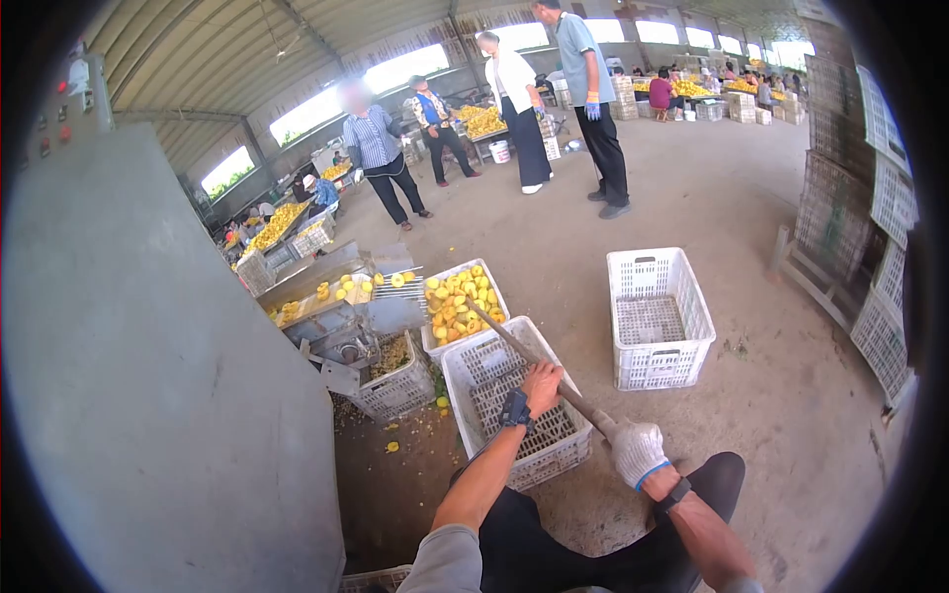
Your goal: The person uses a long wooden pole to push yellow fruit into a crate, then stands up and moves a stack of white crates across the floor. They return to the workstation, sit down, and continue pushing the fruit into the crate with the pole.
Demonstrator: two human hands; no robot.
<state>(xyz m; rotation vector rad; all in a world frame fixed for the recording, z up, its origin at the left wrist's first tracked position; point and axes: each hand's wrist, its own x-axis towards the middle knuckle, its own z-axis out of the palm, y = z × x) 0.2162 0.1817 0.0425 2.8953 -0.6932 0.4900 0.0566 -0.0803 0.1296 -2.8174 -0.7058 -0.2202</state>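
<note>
My bare left hand (542,388) is closed around the middle of a long wooden stick (508,338). Closer to me, my right hand (638,453), in a white knitted glove, grips the stick's thicker near end. The stick slants away to the left, and its far tip overlaps a white plastic crate of yellow fruit (461,304). Below my hands stands a second white crate (516,470), with its slatted bottom bare. A dark watch-like device sits on each wrist.
Left of the crates, a metal machine (346,331) carries yellow fruit on its chute, with a crate of small scraps (392,381) underneath. A large grey panel (188,366) fills the left side. Another white crate (660,321) is at right. Several people stand ahead; stacked crates (840,198) line the right.
</note>
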